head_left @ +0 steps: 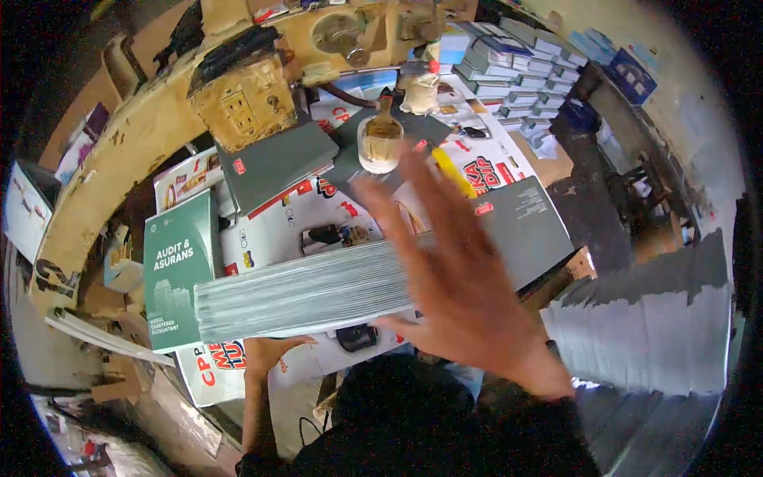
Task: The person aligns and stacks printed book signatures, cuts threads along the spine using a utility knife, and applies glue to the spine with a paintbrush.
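A fanned row of thin page blocks or booklets [306, 294] stretches across the worktable, its pale edges stepped side by side. At its left end lies a green-covered book [180, 262], and at its right end shows a dark grey cover [520, 230]. My right hand [457, 274], smeared by motion, is over the right part of the row with its fingers apart and nothing visible in them. My left hand [266, 354] is at the near edge of the row toward the left; one digit points right, and the other fingers are hidden.
Beyond the row stand a white tub [380, 147] with a brush [385, 119] in it and grey-covered books [278, 163]. A yellow machine frame [238, 103] arches behind. Stacked books [520, 71] rise at the far right; a large grey-white stack [644, 334] is at near right.
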`<action>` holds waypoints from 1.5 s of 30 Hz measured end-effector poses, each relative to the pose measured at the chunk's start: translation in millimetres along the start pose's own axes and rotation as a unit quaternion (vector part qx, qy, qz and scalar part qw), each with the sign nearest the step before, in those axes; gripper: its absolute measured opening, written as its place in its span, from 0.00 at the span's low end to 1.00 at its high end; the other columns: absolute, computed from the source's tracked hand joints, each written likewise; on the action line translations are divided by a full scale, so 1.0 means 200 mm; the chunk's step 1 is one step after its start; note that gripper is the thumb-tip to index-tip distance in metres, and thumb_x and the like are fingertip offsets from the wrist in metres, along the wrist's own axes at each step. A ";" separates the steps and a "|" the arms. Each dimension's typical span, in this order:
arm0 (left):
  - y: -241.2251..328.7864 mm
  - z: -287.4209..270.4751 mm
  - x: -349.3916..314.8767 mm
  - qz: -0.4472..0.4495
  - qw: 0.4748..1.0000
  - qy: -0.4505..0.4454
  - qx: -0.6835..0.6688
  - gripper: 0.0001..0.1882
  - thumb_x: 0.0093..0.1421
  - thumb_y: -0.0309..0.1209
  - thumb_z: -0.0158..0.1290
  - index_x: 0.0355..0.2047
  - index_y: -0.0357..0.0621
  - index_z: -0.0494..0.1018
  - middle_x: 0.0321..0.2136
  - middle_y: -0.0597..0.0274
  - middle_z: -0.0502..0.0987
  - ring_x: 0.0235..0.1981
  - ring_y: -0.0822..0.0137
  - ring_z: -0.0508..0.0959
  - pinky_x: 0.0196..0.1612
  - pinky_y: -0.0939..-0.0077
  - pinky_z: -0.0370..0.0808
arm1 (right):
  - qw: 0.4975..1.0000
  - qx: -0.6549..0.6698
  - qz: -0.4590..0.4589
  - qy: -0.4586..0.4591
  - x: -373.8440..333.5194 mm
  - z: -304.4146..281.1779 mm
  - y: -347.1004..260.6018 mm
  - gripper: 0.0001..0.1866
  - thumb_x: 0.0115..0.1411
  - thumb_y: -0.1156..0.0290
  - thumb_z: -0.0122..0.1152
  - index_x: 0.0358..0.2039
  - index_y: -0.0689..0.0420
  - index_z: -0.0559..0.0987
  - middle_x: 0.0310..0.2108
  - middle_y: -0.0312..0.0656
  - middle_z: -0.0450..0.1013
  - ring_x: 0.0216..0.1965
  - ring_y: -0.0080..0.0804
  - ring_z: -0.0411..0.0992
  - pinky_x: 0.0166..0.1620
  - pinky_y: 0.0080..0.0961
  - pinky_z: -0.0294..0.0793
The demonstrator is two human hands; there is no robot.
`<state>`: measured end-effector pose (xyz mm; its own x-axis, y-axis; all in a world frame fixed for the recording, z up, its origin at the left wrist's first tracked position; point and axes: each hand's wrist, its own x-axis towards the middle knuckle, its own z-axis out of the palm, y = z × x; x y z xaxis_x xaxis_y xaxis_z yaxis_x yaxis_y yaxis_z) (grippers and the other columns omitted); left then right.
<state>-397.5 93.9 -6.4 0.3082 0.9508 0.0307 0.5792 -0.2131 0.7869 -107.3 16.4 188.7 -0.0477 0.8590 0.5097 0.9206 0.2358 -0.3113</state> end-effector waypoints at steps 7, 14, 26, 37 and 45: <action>-0.01 0.01 0.07 0.009 0.998 -0.056 -0.007 0.33 0.37 0.40 0.74 0.43 0.40 0.77 0.40 0.58 0.80 0.40 0.62 0.79 0.44 0.70 0.76 | 0.975 -0.081 -0.029 -0.203 0.02 0.11 0.09 0.44 0.37 0.60 0.73 0.56 0.57 0.66 0.47 0.52 0.69 0.49 0.49 0.69 0.53 0.46 0.65; -0.10 -0.02 -0.06 0.085 0.994 -0.029 0.057 0.36 0.35 0.45 0.73 0.45 0.43 0.76 0.40 0.57 0.79 0.41 0.59 0.78 0.44 0.67 0.75 | 0.984 -0.052 -0.067 -0.154 0.05 0.05 0.03 0.42 0.38 0.61 0.72 0.55 0.55 0.67 0.43 0.49 0.71 0.45 0.46 0.70 0.49 0.45 0.67; 0.46 -0.50 -0.02 0.128 0.964 0.182 0.146 0.34 0.30 0.41 0.74 0.40 0.43 0.75 0.39 0.54 0.78 0.41 0.56 0.76 0.45 0.63 0.73 | 0.992 0.037 -0.016 -0.121 -0.14 -0.05 0.14 0.39 0.34 0.60 0.73 0.49 0.58 0.70 0.36 0.48 0.75 0.36 0.50 0.75 0.41 0.40 0.75; 1.15 -0.62 0.10 0.328 0.903 0.037 0.276 0.43 0.24 0.42 0.76 0.44 0.43 0.71 0.41 0.52 0.73 0.45 0.52 0.72 0.51 0.63 0.67 | 0.891 0.399 0.213 -0.035 -0.51 0.63 0.40 0.35 0.35 0.64 0.82 0.44 0.64 0.76 0.43 0.45 0.75 0.45 0.31 0.72 0.48 0.28 0.73; 0.75 -0.44 -0.01 0.211 0.959 0.047 -0.186 0.46 0.41 0.29 0.70 0.59 0.35 0.56 0.51 0.53 0.68 0.54 0.62 0.69 0.57 0.67 0.64 | 0.869 0.360 0.310 -0.138 -0.58 0.68 0.42 0.47 0.28 0.57 0.85 0.48 0.65 0.72 0.47 0.51 0.72 0.48 0.41 0.71 0.54 0.37 0.71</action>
<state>-377.3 80.3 164.7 0.3759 0.8178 0.4357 0.1032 -0.5043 0.8574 -78.1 -1.7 -6.2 0.1880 0.9753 -0.1162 0.3260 -0.1735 -0.9293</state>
